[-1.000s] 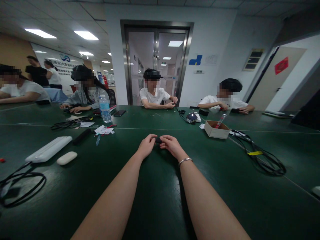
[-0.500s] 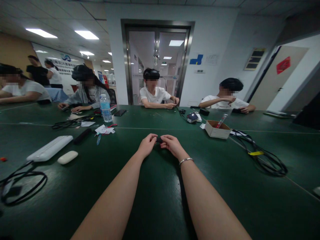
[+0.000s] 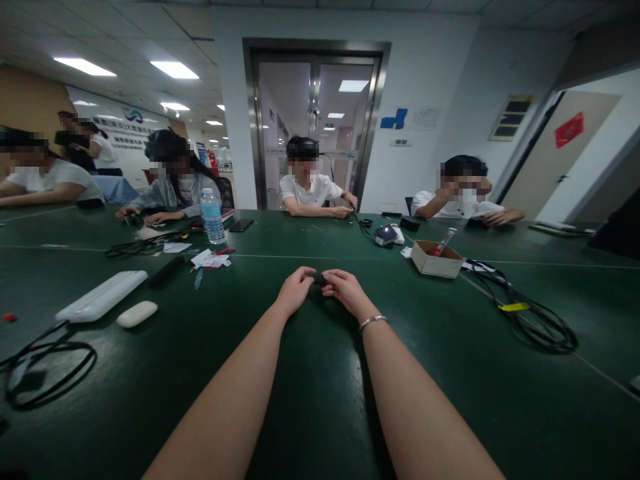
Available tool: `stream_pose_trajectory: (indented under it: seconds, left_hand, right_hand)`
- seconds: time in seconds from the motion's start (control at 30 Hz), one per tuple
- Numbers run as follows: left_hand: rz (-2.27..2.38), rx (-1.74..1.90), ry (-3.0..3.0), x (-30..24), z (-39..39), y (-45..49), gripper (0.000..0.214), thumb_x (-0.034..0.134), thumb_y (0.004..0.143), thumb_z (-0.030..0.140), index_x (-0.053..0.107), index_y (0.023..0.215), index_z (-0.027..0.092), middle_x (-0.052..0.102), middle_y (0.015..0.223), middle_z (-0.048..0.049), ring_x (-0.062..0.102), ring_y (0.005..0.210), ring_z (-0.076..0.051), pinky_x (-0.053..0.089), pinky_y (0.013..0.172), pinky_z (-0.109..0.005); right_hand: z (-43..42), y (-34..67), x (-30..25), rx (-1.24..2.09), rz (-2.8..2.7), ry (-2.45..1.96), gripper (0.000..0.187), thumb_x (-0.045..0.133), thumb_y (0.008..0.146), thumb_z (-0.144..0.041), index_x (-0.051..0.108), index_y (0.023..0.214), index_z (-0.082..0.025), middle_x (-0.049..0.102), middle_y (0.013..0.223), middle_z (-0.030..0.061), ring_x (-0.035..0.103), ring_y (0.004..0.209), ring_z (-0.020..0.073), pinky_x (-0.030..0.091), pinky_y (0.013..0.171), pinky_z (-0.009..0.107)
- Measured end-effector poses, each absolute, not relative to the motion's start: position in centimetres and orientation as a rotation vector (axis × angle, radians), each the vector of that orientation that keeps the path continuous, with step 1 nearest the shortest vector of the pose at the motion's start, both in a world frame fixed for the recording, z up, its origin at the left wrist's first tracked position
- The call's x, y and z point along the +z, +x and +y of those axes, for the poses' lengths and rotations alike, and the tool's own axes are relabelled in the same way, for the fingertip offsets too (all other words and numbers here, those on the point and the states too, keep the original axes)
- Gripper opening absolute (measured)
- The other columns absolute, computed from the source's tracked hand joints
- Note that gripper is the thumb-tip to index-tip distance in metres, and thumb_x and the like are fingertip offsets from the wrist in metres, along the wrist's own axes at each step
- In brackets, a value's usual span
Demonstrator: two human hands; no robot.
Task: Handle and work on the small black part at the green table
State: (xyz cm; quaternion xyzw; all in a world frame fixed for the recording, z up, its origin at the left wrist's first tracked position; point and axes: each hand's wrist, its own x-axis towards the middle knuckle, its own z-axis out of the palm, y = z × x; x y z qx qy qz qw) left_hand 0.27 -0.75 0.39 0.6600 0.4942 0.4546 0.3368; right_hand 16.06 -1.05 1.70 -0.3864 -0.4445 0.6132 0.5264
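Note:
Both my arms stretch forward over the dark green table [image 3: 320, 400]. My left hand [image 3: 295, 290] and my right hand [image 3: 345, 290] meet at the middle of the table, fingers curled. Between their fingertips they pinch a small black object [image 3: 319, 280], mostly hidden by the fingers. A thin bracelet [image 3: 373, 321] circles my right wrist.
A white power strip [image 3: 103, 295], a white oval case [image 3: 137, 313] and a coiled black cable [image 3: 45, 367] lie at the left. A water bottle [image 3: 211, 217] stands further back. A cardboard box [image 3: 434, 259] and black cables [image 3: 530, 313] lie at the right. Several people sit along the far side.
My hands have stayed together on the small black object. The person at the far right has raised a hand towards the head. The view has shifted slightly.

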Motion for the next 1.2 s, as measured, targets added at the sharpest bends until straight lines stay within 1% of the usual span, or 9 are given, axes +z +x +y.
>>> stream_pose_trajectory:
  seconds: [0.1,0.23,0.43,0.7,0.9,0.97,1.07,1.13,1.2]
  left_hand:
    - [1.268,1.165,1.691,0.4,-0.8,0.2,0.030,0.040,0.086,0.031,0.060,0.106,0.020,0.061,0.080,-0.0030,0.056,0.073,-0.015,0.043,0.065,-0.025]
    - [1.241,1.207,1.759,0.3,-0.7,0.2,0.028,0.047,0.082,0.025,0.060,0.106,0.020,0.061,0.088,-0.0032,0.056,0.083,-0.016,0.044,0.075,-0.027]
    - [1.216,1.250,1.770,0.5,-0.9,0.2,0.028,0.050,0.079,0.021,0.061,0.105,0.019,0.060,0.089,-0.0036,0.056,0.082,-0.015,0.044,0.079,-0.028]
    - [1.221,1.277,1.775,1.0,-1.4,0.2,0.031,0.056,0.074,0.015,0.062,0.104,0.018,0.060,0.092,-0.0044,0.055,0.075,-0.013,0.045,0.074,-0.027]
    - [1.207,1.292,1.751,1.3,-1.5,0.2,0.025,0.055,0.076,0.017,0.064,0.100,0.017,0.062,0.096,-0.0057,0.057,0.083,-0.015,0.046,0.079,-0.029]
    - [1.180,1.310,1.763,1.3,-1.5,0.2,0.025,0.056,0.076,0.016,0.064,0.099,0.017,0.062,0.094,-0.0055,0.057,0.084,-0.016,0.046,0.079,-0.028]
    - [1.169,1.318,1.772,1.3,-1.5,0.2,0.026,0.056,0.076,0.016,0.063,0.100,0.017,0.061,0.090,-0.0046,0.057,0.080,-0.015,0.046,0.077,-0.028]
    - [1.165,1.317,1.766,1.2,-1.4,0.2,0.026,0.056,0.076,0.016,0.063,0.100,0.017,0.061,0.089,-0.0043,0.056,0.078,-0.014,0.046,0.075,-0.027]
    - [1.156,1.321,1.757,1.1,-1.4,0.2,0.026,0.057,0.075,0.016,0.063,0.100,0.017,0.061,0.087,-0.0039,0.056,0.077,-0.014,0.046,0.073,-0.027]
  right_hand:
    - [-1.0,16.1,1.6,1.462,-1.067,-0.924,0.005,0.067,0.078,-0.010,0.063,0.081,-0.010,0.062,0.064,0.0053,0.059,0.051,0.0113,0.054,0.048,0.019]
    - [-0.9,16.0,1.5,1.466,-1.065,-0.920,0.004,0.066,0.079,-0.009,0.063,0.081,-0.009,0.062,0.064,0.0051,0.059,0.051,0.0115,0.053,0.047,0.019]
    - [-0.9,16.0,1.5,1.458,-1.057,-0.922,0.003,0.061,0.082,-0.007,0.063,0.081,-0.009,0.061,0.062,0.0045,0.059,0.050,0.0110,0.053,0.047,0.019]
    - [-1.0,16.2,1.6,1.462,-1.083,-0.930,0.003,0.059,0.081,-0.008,0.061,0.083,-0.010,0.060,0.064,0.0046,0.059,0.050,0.0108,0.053,0.049,0.020]
    - [-1.0,16.3,1.5,1.448,-1.179,-0.844,0.036,0.068,0.068,-0.004,0.056,0.098,-0.019,0.059,0.085,0.0004,0.063,0.060,0.0102,0.055,0.055,0.019]
    - [-0.9,16.1,1.5,1.457,-1.198,-0.888,0.034,0.070,0.073,-0.013,0.053,0.102,-0.019,0.059,0.084,0.0016,0.064,0.062,0.0114,0.055,0.055,0.020]
    - [-1.0,15.8,1.6,1.452,-1.253,-0.988,0.021,0.060,0.085,-0.027,0.052,0.101,-0.016,0.059,0.074,0.0029,0.060,0.050,0.0114,0.052,0.044,0.020]
    - [-1.1,15.7,1.7,1.431,-1.289,-0.973,0.025,0.062,0.081,-0.020,0.051,0.103,-0.017,0.059,0.077,0.0023,0.060,0.052,0.0113,0.051,0.043,0.019]
    - [-1.2,15.7,1.8,1.428,-1.291,-0.917,0.043,0.066,0.072,-0.010,0.048,0.110,-0.021,0.059,0.087,0.0014,0.064,0.062,0.0125,0.054,0.050,0.020]
